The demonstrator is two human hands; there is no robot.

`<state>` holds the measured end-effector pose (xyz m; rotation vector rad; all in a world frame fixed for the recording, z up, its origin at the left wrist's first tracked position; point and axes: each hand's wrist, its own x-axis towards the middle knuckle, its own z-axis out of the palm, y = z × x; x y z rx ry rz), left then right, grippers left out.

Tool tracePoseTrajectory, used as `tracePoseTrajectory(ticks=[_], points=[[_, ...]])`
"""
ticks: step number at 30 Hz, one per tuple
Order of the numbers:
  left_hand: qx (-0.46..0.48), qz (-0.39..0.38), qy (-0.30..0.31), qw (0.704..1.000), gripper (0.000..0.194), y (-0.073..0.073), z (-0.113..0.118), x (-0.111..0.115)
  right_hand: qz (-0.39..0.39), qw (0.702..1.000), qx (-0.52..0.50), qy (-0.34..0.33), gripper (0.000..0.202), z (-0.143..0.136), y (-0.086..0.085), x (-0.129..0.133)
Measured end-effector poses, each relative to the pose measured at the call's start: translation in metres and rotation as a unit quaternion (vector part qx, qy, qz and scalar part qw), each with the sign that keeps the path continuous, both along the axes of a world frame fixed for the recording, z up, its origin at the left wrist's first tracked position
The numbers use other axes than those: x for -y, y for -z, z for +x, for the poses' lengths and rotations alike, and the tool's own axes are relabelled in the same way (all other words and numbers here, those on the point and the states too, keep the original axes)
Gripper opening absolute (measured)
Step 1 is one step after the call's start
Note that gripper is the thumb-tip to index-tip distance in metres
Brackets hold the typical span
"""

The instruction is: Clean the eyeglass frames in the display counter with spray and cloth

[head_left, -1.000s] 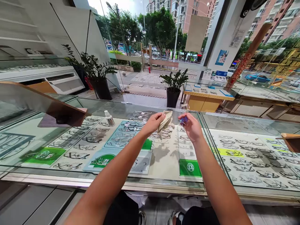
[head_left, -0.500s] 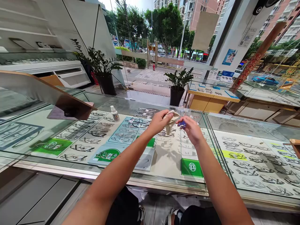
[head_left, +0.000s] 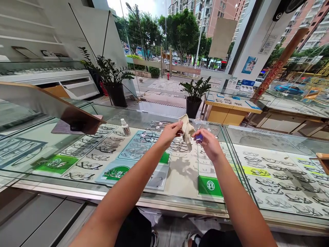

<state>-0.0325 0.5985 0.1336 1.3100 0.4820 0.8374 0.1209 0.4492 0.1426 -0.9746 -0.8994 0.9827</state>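
Observation:
My left hand (head_left: 168,134) pinches a cream cloth (head_left: 187,129), which hangs crumpled from the thumb and fingers. Beside it, my right hand (head_left: 209,144) is closed on a pair of glasses (head_left: 198,138). One lens shows a purple-blue sheen, while most of the thin frame is hard to make out. Both hands are close together above the glass counter (head_left: 180,199). Cloth and glasses are next to each other; whether they touch, I cannot tell.
A white spray bottle (head_left: 125,127) stands on the counter left of my hands. Several rows of spectacles (head_left: 272,178) lie under the glass. A brown-edged mirror or panel (head_left: 87,118) leans in from the left. Potted plants (head_left: 194,103) stand beyond the counter.
The cloth has been shifted in my left hand; its upper part now stands higher and looks more bunched. My right hand stays almost in place with the glasses.

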Motion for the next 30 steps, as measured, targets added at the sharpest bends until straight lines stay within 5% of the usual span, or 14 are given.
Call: tracePoseTrajectory(ticks=[12,20,23,30], points=[[0.039,-0.089,0.105,0.990,0.059,0.003,0.003,0.002,-0.004,0.998,0.059,-0.032,0.030,0.001,0.004,-0.003],[0.058,-0.175,0.089,0.979,0.027,-0.003,0.004,0.004,-0.014,0.995,0.078,-0.053,0.029,0.001,0.005,-0.004],[0.086,-0.199,0.129,0.968,0.007,-0.008,0.001,0.005,-0.016,0.996,0.069,-0.046,0.029,0.002,0.005,-0.004],[0.094,-0.149,0.203,0.963,0.046,-0.014,-0.006,0.008,-0.026,0.996,0.056,-0.057,0.032,0.003,0.006,-0.004]])
